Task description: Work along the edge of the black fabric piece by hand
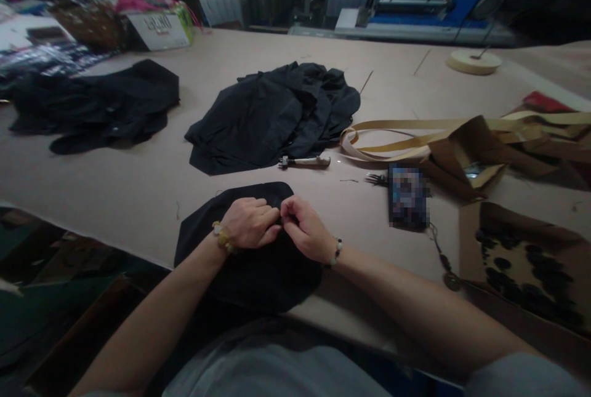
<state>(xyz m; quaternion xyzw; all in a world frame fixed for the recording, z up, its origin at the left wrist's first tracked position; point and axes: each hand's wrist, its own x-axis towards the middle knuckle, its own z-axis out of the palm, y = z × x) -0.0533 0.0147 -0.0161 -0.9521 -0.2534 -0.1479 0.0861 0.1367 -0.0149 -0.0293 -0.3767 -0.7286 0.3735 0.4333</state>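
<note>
My left hand (252,223) and right hand (305,226) meet, fingertips pinched closed on the black cloth (270,280), seemingly to steady one spot; it lies close before me, at the near edge of the table (392,89).

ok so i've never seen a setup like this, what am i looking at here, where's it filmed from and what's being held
There's no robot here, just a person's two bare hands. The single picture comes from a camera worn on the head, looking forward and down, so the left hand appears on the left and the right hand on the right. Their fingertips meet over a black cloth piece; whether they pinch the cloth or something small is too hidden to tell. On the table beyond lie a heap of black cloth and a pale-handled tool. At the right are tan straps and a cardboard box of dark round pieces.
</note>
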